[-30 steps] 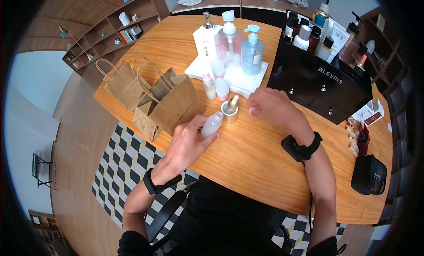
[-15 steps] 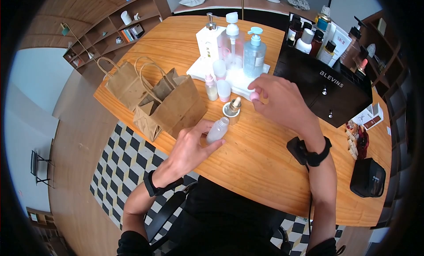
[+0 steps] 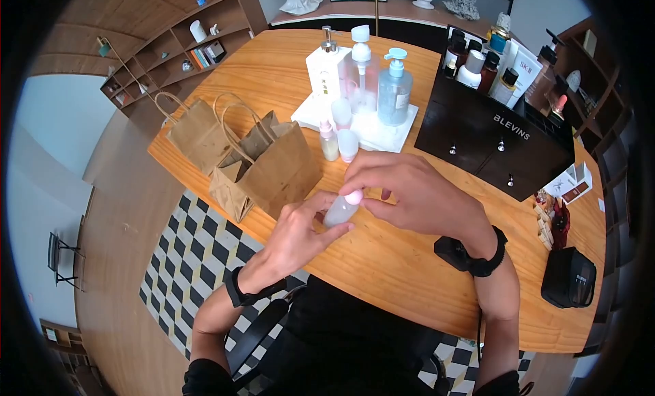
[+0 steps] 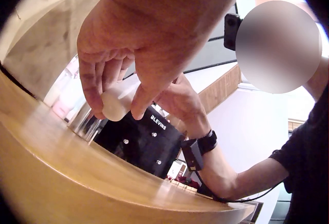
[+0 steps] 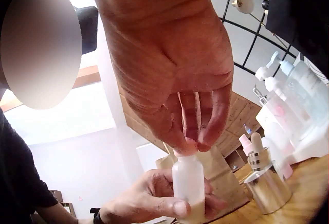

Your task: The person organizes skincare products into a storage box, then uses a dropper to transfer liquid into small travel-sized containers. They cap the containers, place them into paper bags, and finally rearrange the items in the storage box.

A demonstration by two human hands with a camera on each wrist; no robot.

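Note:
Between the thumb and fingers of the left hand (image 3: 293, 239) is a small frosted bottle (image 3: 337, 212), tilted above the table. The right wrist view shows pale contents low in that bottle (image 5: 188, 183). The right hand (image 3: 416, 194) pinches a pink cap (image 3: 354, 196) at the bottle's mouth; whether it is threaded on cannot be told. In the left wrist view the bottle's rounded base (image 4: 114, 106) faces the camera. A dropper bottle with a gold body (image 5: 268, 189) stands on the table, hidden behind the right hand in the head view.
Brown paper bags (image 3: 280, 167) stand on the left. Behind the hands, a white tray (image 3: 382, 138) holds pump bottles, with small pink-and-white bottles at its front. A black cosmetics organizer (image 3: 491, 133) stands on the right, with a black pouch (image 3: 569, 277) near the right edge.
The right hand has moved left and toward the body, carrying the pink cap from beside the tray onto the mouth of the bottle. The left hand keeps its grip.

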